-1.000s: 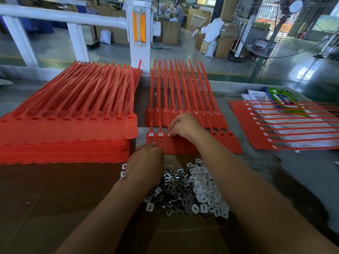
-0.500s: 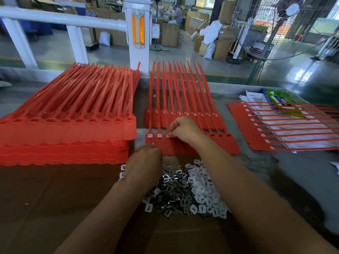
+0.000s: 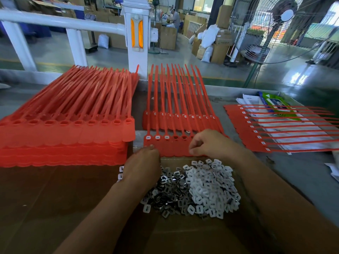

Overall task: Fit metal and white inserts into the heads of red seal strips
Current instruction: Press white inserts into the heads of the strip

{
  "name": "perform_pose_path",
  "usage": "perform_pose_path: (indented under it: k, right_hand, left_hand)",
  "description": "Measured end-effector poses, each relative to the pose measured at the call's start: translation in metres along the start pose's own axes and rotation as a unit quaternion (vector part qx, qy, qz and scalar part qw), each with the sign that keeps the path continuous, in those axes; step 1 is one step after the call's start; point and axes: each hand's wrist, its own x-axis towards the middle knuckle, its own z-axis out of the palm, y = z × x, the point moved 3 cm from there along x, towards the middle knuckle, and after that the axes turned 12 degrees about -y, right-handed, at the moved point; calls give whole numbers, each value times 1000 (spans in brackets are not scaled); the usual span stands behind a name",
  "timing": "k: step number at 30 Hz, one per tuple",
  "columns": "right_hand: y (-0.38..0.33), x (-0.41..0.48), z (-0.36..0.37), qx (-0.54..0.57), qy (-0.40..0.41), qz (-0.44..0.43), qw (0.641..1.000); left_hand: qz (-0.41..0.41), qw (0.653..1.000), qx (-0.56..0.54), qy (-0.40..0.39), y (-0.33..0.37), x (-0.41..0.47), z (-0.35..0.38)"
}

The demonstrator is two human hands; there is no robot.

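A sheet of red seal strips (image 3: 170,148) lies in front of me, heads toward me. Its three leftmost heads hold white inserts (image 3: 157,137); the heads beside them (image 3: 175,137) are empty. My right hand (image 3: 211,143) rests on the sheet's right part with fingers curled and thumb and forefinger tips together; I see nothing between them. My left hand (image 3: 145,165) hovers over the metal inserts (image 3: 170,182), back up and fingers hidden beneath, one fingertip at the sheet's lower left corner. White inserts (image 3: 211,187) are heaped to the right of the metal ones.
A tall stack of red strip sheets (image 3: 64,136) stands to the left. Another sheet (image 3: 183,118) lies behind the one in front. More strips (image 3: 275,129) lie on papers at the right. A white railing post (image 3: 136,39) rises behind the table.
My right hand has moved right and toward me, off the third head, which now shows a white insert. My left hand has stayed over the metal inserts.
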Motion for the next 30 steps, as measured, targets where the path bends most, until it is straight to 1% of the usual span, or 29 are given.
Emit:
perform_pose_path:
  k: [6,9,14,22,26,30]
  right_hand:
    - [6,-6,9,-73,-37,40,996]
    - [7,-5,10,-84,-28,41,995]
    - [4,-7,10,-88,-34,41,995]
    - [4,-8,13,-30,-23,51,998]
    - [4,-10,13,9,-20,43,999]
    - [2,-11,7,38,8,21,999]
  left_hand:
    - [-4,1000,-1,-6,0,0,1]
    - [-7,1000,-2,-8,0,0,1]
    - [-6,1000,-5,-11,0,0,1]
    - [-9,1000,-4,-15,0,0,1]
    - [-6,1000,-2,-12,0,0,1]
    - [-4,1000,1,-13,0,0,1]
